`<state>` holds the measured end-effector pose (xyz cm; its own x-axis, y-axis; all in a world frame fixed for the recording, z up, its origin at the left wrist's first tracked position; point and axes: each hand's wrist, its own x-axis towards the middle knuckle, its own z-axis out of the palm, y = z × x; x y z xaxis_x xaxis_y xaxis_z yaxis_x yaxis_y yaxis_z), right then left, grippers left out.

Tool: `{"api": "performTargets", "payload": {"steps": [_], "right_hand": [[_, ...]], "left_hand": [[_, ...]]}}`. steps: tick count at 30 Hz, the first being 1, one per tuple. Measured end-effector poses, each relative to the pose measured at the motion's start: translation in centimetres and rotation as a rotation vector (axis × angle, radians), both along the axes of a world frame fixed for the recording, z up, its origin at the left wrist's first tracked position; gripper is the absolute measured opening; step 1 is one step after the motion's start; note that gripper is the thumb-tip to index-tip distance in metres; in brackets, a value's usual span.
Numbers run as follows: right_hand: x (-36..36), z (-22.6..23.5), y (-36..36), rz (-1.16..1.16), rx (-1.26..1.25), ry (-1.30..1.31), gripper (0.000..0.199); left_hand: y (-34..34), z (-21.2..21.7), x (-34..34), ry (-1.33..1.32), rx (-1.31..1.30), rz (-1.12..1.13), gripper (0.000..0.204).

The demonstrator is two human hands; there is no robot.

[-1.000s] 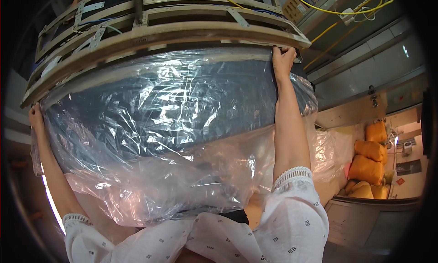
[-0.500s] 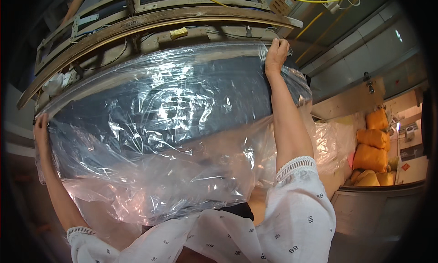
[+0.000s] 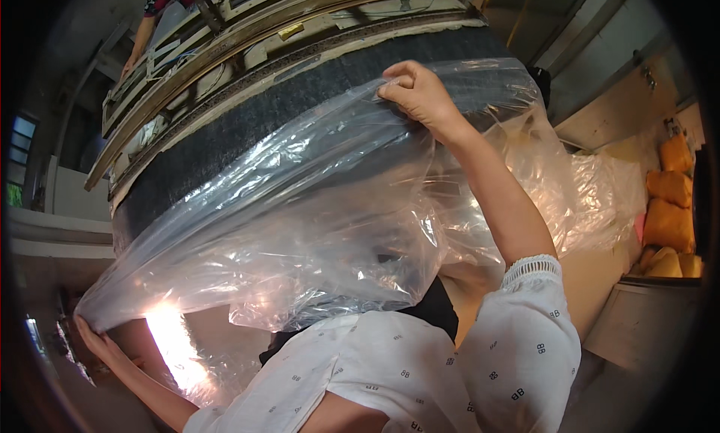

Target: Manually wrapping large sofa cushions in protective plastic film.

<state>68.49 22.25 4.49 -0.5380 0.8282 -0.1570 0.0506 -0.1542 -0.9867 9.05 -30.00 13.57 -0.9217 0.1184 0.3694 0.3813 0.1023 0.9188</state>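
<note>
A large clear plastic sheet (image 3: 300, 230) stretches on a slant between my two hands, wrinkled and shiny, its near part hanging down in front of my shirt. With fingers pinched on its upper edge, my right hand (image 3: 421, 99) is raised over the dark flat surface (image 3: 225, 125) of a machine. My left hand (image 3: 91, 337) is low at the far left, closed on the sheet's left corner; its fingertips are partly hidden by the plastic. The dark surface shows bare beyond the sheet's far edge, and through the sheet on the right.
Behind the surface runs a wood-and-metal frame (image 3: 300, 13) with a small yellow block (image 3: 291, 31) on it. Another person's arm (image 3: 139, 43) reaches in at the upper left. More crumpled plastic (image 3: 600, 200) lies at the right, near stacked orange bundles (image 3: 667, 208).
Both hands have pulled the sheet nearer to me, off the far strip of the dark surface. My left hand dropped down; my right moved left and slightly down. The view shifted.
</note>
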Motion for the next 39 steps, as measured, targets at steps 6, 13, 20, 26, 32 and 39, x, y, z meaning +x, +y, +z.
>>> {"api": "performTargets", "payload": {"steps": [6, 13, 20, 26, 32, 39], "right_hand": [[0.8, -2.5, -3.0, -0.419, 0.494, 0.155, 0.036], [2.7, -1.2, -8.1, -0.32, -0.058, 0.422, 0.032], [5.0, -0.8, -9.0, -0.434, 0.419, 0.132, 0.027], [5.4, -0.2, -9.5, -0.314, 0.181, 0.296, 0.033], [7.7, -1.7, -10.7, 0.03, -0.467, 0.613, 0.033], [10.6, -1.6, -11.5, -0.321, 0.929, -0.481, 0.026]], "left_hand": [[-1.8, -2.4, 1.2, 0.143, -0.781, 0.181, 0.036], [22.0, -2.7, 17.7, 0.511, -0.807, -0.489, 0.022], [39.4, -2.3, 41.1, 0.918, -0.377, -1.237, 0.025], [45.8, -3.7, 47.1, 1.16, -0.221, -1.387, 0.025], [43.7, -9.2, 47.5, 0.92, -0.075, -1.407, 0.019], [33.0, -14.8, 46.6, -0.34, -0.046, -1.609, 0.01]]}}
